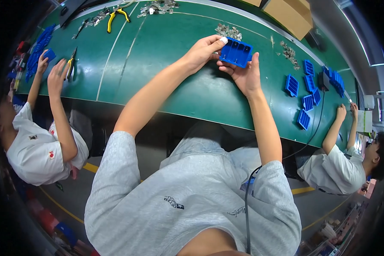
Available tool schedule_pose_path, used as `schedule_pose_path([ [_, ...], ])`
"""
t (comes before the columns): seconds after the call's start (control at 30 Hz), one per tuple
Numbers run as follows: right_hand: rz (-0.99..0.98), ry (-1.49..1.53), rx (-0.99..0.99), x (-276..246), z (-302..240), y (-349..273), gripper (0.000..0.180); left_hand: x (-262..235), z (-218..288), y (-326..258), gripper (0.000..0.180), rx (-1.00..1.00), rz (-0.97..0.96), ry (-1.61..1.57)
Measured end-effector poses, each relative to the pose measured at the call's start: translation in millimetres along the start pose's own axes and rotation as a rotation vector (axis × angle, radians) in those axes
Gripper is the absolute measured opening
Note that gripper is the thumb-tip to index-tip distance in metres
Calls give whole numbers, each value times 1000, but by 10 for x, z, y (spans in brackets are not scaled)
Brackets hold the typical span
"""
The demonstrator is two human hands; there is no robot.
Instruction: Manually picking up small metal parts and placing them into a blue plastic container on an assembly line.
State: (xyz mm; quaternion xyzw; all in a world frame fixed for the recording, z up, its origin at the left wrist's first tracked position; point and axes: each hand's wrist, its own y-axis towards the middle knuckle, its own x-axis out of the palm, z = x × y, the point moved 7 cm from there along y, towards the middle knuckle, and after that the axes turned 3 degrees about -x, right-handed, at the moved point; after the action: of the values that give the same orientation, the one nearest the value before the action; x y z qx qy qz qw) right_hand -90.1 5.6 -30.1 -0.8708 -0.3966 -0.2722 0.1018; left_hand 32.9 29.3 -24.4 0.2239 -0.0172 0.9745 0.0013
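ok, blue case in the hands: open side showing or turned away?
Showing: the blue case has its slotted inside facing the camera, with the left hand at its upper-left corner.

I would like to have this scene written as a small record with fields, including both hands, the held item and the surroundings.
held item: blue slotted plastic case, open side showing
left hand: grips the case's left side, white covering on thumb tip
right hand: fingers at the case's lower edge, thumb raised beside it
surface: green worktable
beyond the case: pile of small metal pieces
to the right: loose blue slotted cases
far left: yellow-and-black pliers
co-workers: one on the left, one on the right
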Motion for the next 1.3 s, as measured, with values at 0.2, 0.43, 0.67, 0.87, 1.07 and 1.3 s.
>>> schedule_pose_path([
  [0.2,215,-220,-297,-350,-315,-292,58,-421,40,116,21,95,306,-74],
  [0.43,337,-759,-604,-288,-1254,-2369,60,-1462,347,-121,16,399,697,-365],
  [0.67,1429,-748,-758,-851,-925,-4596,34,-2435,522,-768,29,638,1100,-497],
  [0.87,1593,-1100,46,-1375,940,-4775,48,-2581,426,-870,25,696,1230,-492],
  [1.07,1485,-1502,704,-1751,1044,-4394,88,-2033,476,-646,22,520,1045,-254],
  [1.3,1544,-1274,768,-2561,754,-4024,91,-1441,655,-523,28,508,823,102],
])
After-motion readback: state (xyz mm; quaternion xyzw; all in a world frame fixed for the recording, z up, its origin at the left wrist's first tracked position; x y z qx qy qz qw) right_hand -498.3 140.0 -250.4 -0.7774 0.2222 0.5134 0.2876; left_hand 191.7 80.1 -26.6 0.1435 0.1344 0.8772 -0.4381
